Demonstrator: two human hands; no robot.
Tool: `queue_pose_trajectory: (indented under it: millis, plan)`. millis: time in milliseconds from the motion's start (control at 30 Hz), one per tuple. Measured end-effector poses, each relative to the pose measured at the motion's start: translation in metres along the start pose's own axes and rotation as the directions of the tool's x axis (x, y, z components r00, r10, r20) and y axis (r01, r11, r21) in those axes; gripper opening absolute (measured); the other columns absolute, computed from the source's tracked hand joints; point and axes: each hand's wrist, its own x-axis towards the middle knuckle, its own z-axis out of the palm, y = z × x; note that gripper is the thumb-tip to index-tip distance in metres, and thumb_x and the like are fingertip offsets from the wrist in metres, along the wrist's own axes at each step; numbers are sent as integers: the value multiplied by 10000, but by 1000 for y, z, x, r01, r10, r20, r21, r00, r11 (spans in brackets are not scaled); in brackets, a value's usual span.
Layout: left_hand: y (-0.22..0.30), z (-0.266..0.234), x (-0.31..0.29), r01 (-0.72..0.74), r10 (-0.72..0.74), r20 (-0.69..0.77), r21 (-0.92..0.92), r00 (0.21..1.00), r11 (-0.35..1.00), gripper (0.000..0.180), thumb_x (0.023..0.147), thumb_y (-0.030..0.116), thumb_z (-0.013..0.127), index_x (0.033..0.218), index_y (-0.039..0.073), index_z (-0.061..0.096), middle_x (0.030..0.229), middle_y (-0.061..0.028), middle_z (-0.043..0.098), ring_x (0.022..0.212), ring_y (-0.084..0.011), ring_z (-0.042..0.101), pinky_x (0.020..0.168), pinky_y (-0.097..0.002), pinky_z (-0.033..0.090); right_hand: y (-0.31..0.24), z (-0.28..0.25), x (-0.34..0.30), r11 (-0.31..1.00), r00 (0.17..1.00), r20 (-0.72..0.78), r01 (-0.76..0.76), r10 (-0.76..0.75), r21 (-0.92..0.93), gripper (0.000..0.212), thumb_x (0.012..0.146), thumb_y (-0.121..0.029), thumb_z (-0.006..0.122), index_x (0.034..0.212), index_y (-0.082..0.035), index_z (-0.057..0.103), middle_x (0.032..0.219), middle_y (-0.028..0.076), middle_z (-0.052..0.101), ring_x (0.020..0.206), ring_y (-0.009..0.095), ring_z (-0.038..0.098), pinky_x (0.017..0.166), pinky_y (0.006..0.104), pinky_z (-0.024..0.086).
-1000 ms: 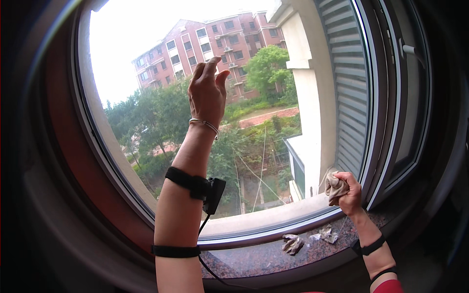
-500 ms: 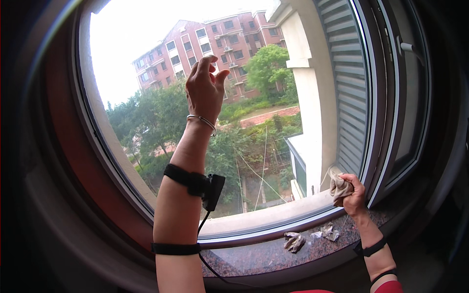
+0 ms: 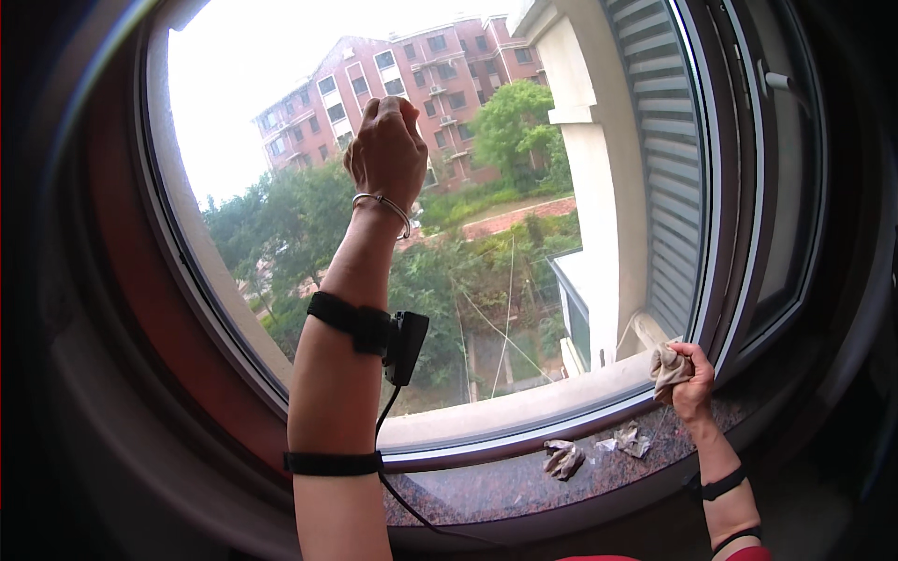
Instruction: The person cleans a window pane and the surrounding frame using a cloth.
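My left hand [image 3: 385, 150] is raised in front of the large window pane [image 3: 440, 280], its back toward me. Its fingers are curled in and closed, the tips mostly hidden, and nothing shows in them. A thin silvery bangle [image 3: 383, 204] circles that wrist. At the lower right corner of the window, my right hand [image 3: 694, 385] grips a crumpled beige cloth [image 3: 670, 368], close to the frame and above the sill.
Two crumpled whitish-grey wads [image 3: 563, 460] [image 3: 632, 441] lie on the speckled stone windowsill [image 3: 468, 496]. An opened window sash with a white handle [image 3: 778, 81] stands at the right. A cable [image 3: 398, 500] hangs from the black device [image 3: 407, 349] strapped to my left forearm.
My left hand has closed from a loose, thumb-apart curl and shifted slightly left and up. My right hand has moved a little right and down with the cloth.
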Motion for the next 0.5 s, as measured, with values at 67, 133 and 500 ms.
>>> queue_pose_trajectory:
  millis: [67, 133, 500]
  plan:
    - [-1, -1, -2, -16, 16, 7, -4, 1000, 1000, 92, 883, 169, 557, 869, 85, 592, 896, -94, 621, 782, -299, 622, 658, -404, 477, -5, -2, -2, 1000, 1000, -6, -17, 17, 1, 202, 780, 37, 590, 973, -20, 587, 884, 73, 632, 830, 159, 613, 760, 273, 492]
    - [-5, -2, -5, -32, 32, 11, -6, 999, 999, 101, 893, 170, 540, 880, 77, 579, 903, -103, 610, 780, -306, 618, 657, -409, 475, -5, -1, -3, 1000, 1000, -5, -7, 7, 2, 204, 779, 37, 588, 975, -20, 587, 884, 72, 633, 831, 158, 614, 760, 273, 492]
    - [17, -7, -102, -220, 340, 176, -484, 924, 847, 102, 856, -8, 562, 841, 27, 468, 873, -125, 625, 774, -242, 635, 657, -320, 508, 18, -7, -21, 991, 991, -3, -130, 130, 30, 193, 783, 30, 577, 970, -13, 590, 852, 71, 644, 799, 149, 622, 742, 274, 498]
